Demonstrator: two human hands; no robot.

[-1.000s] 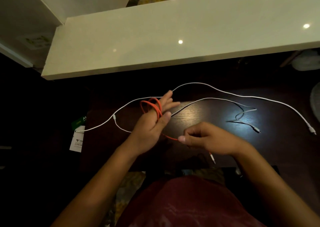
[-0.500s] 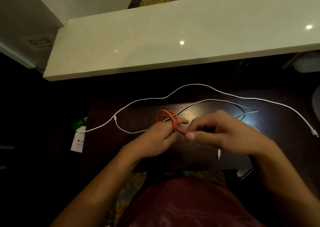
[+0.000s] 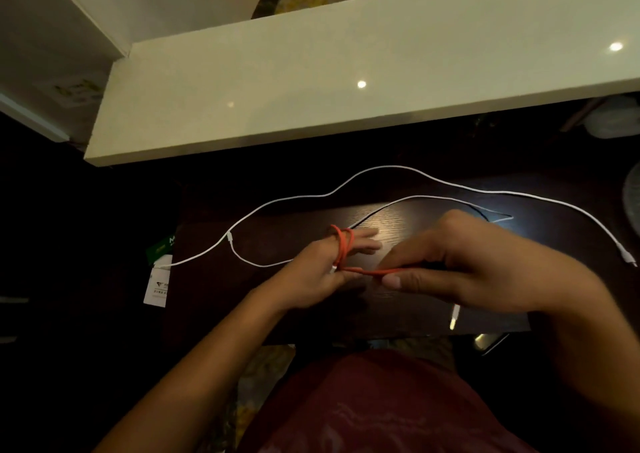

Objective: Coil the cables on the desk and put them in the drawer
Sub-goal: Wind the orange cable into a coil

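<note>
An orange cable (image 3: 341, 250) is wound in loops around the fingers of my left hand (image 3: 317, 274), which hovers over the dark wooden desk (image 3: 277, 310). My right hand (image 3: 460, 265) pinches the cable's free length just right of the loops, and its white plug (image 3: 454, 317) dangles below that hand. A long white cable (image 3: 388, 167) snakes across the back of the desk to a plug at the far right. A second white cable (image 3: 415, 197) lies in front of it, partly hidden behind my right hand. No drawer shows.
A pale shelf or counter (image 3: 346, 82) overhangs the back of the desk. A green and white card (image 3: 157, 279) lies at the desk's left edge. A shiny dark object (image 3: 490, 342) sits below the desk's front right edge. My red-clad lap fills the bottom.
My right hand swung up and around the left fingers, adding a turn of orange cable. The dangling plug end got shorter. Both hands shifted slightly right.
</note>
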